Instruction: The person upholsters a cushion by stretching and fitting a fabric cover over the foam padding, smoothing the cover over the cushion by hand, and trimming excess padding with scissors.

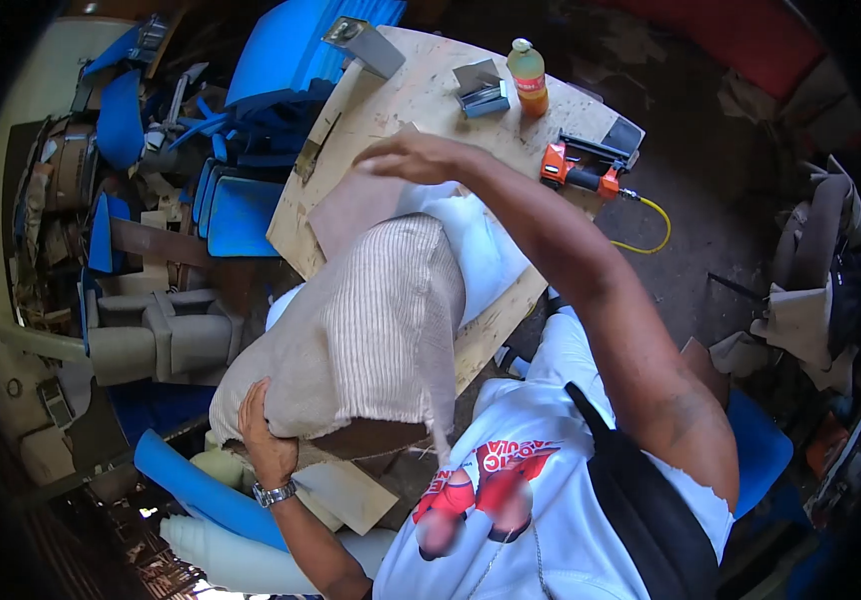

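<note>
At the lower-left edge of the beige cover (361, 320) is L hand (267, 440), fingers curved onto it; can't tell if they grip. Cover lies partly on bench (441, 75), partly past its edge. Beyond cover's far end is R hand (409, 160), fingers outstretched; can't tell if holding anything. Right of cover: white padding (491, 250) beside it, then, farther off, small open box (486, 102), bottle (528, 75) & orange tool (588, 177) w/ yellow hose (668, 222).

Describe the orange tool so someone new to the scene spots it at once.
Find the pale wooden table, top centre. Near its right edge, below and right of the bottle, lies the orange-and-black tool. Unlike its neighbours, it has a yellow hose attached.
</note>
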A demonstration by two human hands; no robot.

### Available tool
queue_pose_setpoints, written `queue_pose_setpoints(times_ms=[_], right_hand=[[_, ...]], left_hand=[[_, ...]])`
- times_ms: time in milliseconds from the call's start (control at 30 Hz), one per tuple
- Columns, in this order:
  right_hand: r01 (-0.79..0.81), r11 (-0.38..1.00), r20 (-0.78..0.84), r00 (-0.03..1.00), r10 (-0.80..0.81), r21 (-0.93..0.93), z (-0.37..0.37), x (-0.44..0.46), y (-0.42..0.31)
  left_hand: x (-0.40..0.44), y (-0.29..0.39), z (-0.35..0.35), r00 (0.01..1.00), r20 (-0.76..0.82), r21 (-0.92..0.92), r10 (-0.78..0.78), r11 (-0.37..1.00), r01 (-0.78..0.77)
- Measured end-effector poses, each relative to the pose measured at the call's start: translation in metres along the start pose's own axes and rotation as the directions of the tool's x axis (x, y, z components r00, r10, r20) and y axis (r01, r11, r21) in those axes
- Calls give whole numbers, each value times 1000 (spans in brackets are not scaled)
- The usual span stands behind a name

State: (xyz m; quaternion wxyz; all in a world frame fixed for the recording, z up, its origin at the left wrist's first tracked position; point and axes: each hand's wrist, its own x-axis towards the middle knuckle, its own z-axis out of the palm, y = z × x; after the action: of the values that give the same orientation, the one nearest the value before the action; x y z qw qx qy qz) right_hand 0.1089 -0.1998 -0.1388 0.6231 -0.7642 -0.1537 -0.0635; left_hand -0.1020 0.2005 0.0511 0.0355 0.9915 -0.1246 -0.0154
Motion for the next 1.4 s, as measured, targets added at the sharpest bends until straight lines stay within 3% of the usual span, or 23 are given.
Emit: queue_pose_setpoints(times_ms=[67,133,167,233,267,300,367,433,533,600,700,767,833,900,933,1000,1033,1100,1167,1233,1300,1367,1400], right_hand=[[111,982,445,895,-33,-151,0,17,7],[-50,955,126,988,91,-292,-31,-11,14],[-139,849,204,939,277,-511,-55,-23,23],[-268,916,329,872,362,-297,-74,-90,46],[-484,866,379,783,493,-127,-68,-123,39],[-520,850,389,768,508,-83,-57,-148,32],[-295,948,102,953,284,121,-14,-191,22],[-256,899,-22,959,282,355,22,-204,2],[-68,992,-94,992,79,108,50,-192,10],[-34,998,-15,999,35,62,57,-175,21],[-162,985,97,983,157,50,57,-154,22],[-207,973,124,973,194,100,66,-145,30],[-241,954,138,966,219,177,85,-141,45],[-213,964,-27,975,220,159,101,-148,58],[-284,849,38,954,299,445,94,-153,64],[-369,362,144,843,518,856,85,-164,81],[-176,200,48,854,518,964,88,-176,105],[-316,399,-125,628,768,861,53,-187,116],[-250,511,-351,484,801,822,3,-164,80],[-100,591,-437,577,690,800,-17,-131,33],[202,598,-515,750,414,775,-7,-110,5],[13,451,-263,827,497,892,52,-117,39],[-244,624,-98,881,462,742,88,-129,71]], left_hand=[[4,4,-11,993,110,-10,-49,999,51],[5,4,-32,970,234,-104,-65,990,92],[10,3,-42,943,327,-213,-56,968,131],[24,-33,-70,897,442,-376,6,909,179],[33,-54,-78,866,500,-619,22,708,339],[38,-62,-85,835,548,-770,56,424,477],[87,-46,-86,804,581,-796,129,296,528],[146,-24,-61,760,635,-734,139,416,538],[238,-2,16,697,714,-412,62,842,348],[276,19,69,653,753,-273,83,942,195],[302,70,133,587,791,-269,172,960,81],[303,99,164,469,802,-519,370,821,239],[296,129,172,364,776,-592,516,794,136],[299,141,173,252,723,-671,643,741,37],[301,142,175,184,773,-619,607,786,7],[307,156,175,56,859,-498,508,857,-131],[310,163,176,56,860,-498,508,857,-131],[314,172,181,-73,880,-458,470,796,-396],[313,188,188,-100,892,-444,442,808,-388],[310,200,201,-156,917,-393,367,761,-517],[307,203,201,-138,888,-444,438,740,-506],[307,203,183,294,843,-333,450,867,-372],[308,183,177,488,723,-377,488,872,-313]])
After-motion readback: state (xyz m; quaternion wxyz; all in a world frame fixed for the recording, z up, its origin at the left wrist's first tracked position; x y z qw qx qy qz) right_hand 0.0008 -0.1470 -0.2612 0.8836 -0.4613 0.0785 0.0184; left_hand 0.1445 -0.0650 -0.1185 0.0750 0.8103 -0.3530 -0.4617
